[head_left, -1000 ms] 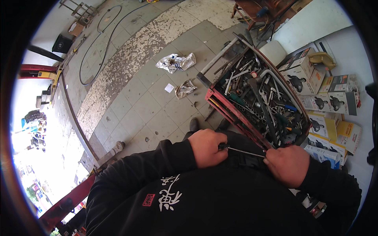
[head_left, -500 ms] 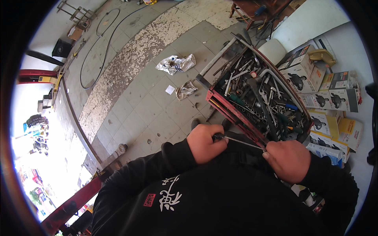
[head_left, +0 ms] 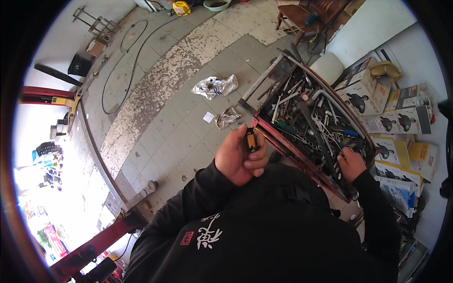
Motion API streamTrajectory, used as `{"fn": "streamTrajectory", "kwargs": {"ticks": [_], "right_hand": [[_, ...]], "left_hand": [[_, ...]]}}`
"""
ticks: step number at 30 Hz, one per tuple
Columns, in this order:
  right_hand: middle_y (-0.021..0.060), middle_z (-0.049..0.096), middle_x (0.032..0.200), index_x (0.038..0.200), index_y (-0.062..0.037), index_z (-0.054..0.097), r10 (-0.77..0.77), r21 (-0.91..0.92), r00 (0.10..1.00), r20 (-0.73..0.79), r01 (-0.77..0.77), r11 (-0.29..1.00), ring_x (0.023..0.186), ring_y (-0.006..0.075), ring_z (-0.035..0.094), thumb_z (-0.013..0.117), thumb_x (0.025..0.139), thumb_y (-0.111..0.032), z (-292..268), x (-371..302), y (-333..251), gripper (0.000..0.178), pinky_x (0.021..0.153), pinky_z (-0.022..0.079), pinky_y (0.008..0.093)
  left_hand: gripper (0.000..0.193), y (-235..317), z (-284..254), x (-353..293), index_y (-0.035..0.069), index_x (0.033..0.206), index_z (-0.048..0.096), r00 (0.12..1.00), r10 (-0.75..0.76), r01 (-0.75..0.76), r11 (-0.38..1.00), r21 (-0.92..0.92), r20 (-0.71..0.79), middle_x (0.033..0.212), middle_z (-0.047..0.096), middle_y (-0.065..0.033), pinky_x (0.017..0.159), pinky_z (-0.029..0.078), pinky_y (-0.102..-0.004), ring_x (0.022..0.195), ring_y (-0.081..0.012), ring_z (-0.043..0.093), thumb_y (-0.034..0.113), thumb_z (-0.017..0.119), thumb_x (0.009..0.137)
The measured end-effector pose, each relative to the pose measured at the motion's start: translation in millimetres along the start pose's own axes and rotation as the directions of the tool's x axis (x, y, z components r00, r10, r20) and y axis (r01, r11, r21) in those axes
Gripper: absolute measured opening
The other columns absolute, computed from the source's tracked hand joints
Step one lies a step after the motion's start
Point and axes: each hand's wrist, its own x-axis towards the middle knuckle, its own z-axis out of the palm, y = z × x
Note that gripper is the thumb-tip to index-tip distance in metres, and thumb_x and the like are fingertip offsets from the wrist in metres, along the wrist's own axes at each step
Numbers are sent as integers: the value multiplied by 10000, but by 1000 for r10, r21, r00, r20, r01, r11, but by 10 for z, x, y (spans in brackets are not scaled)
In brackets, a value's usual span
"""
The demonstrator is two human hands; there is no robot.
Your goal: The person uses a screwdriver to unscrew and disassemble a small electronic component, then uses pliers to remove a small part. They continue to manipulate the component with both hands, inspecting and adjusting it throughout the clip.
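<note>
Raised in front of my chest, my left hand [head_left: 239, 158] is closed round a screwdriver [head_left: 252, 141]. Its black and orange-yellow handle shows, while the shaft cannot be made out. Over the near right part of a red tool cart's tray [head_left: 278, 137], my right hand [head_left: 351, 164] has its fingers curled together among the tools. What they hold, if anything, is hidden. Wrenches [head_left: 321, 123], sockets and a long dark bar [head_left: 312, 123] lie jumbled in the tray. A blue-handled tool [head_left: 350, 133] lies just beyond my right fingers.
Boxes [head_left: 391, 120] are stacked right of the cart. Crumpled silvery wrappers [head_left: 215, 87] and a white paper [head_left: 208, 117] lie on the tiled floor. A dark hose [head_left: 127, 78] loops at the far left. Red metal beams [head_left: 89, 245] stand to the left; a brown chair [head_left: 325, 16] is at the back.
My right hand has let go of the screwdriver's shaft and moved up over the tool tray. My left hand has risen and turned, so the screwdriver's handle now shows.
</note>
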Motion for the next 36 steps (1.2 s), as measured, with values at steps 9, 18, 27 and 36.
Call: {"fn": "streamTrajectory", "kwargs": {"ticks": [9,18,27,36], "right_hand": [[259,717,931,1054,-39,595,136,77,972,-194,-123,989,939,503,695,643,1044,-221,633,91,813,188,806,536,564],[266,712,1035,1094,-21,611,366,-64,851,-376,-418,906,1037,496,695,678,1029,-226,733,175,1493,225,897,546,601],[175,586,1324,1229,-65,625,349,-270,798,-490,-520,810,1261,421,595,742,962,-178,618,256,1785,313,912,574,565],[224,610,1203,1221,-37,594,211,-179,942,-261,-262,948,1192,455,600,805,873,-250,890,557,1675,459,985,525,572]], "left_hand": [[530,-67,108,98,145,1094,599,995,94,-96,988,-125,-24,813,442,15,684,429,-360,647,-116,406,642,421,1131],[535,-190,142,183,168,1041,585,952,197,-187,980,65,-232,922,492,2,704,430,-372,748,-154,456,680,450,1116],[500,-304,125,293,161,974,553,861,193,-169,981,93,-471,819,466,5,642,394,-358,668,-149,416,623,445,1131],[520,-405,188,398,147,964,554,828,222,-198,975,101,-515,817,476,-1,634,402,-361,640,-150,422,626,437,1132]]}}
